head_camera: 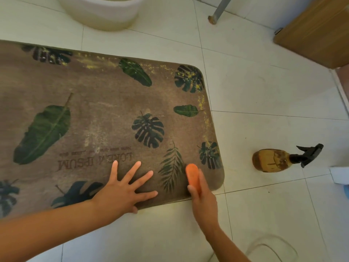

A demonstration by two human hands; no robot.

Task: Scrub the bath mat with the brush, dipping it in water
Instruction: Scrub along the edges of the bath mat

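Bath mat (pixel 94 114) lies flat on tiled floor (pixel 255 91), under both hands. Right hand (pixel 203 201) fingers wrapped around orange brush (pixel 193 175), pressed on mat's near right corner. Left hand (pixel 120 190) fingers spread wide, flat on mat, holding nothing, just left of brush. Spray bottle (pixel 273 160) lies on floor right of the right fingers, apart from mat.

From my brown spray bottle (pixel 272 160) on the tiled floor (pixel 255 87), the wooden cabinet (pixel 317 31) stands far beyond, the white tub (pixel 100 14) far beyond-left, a metal leg (pixel 219 11) between them.
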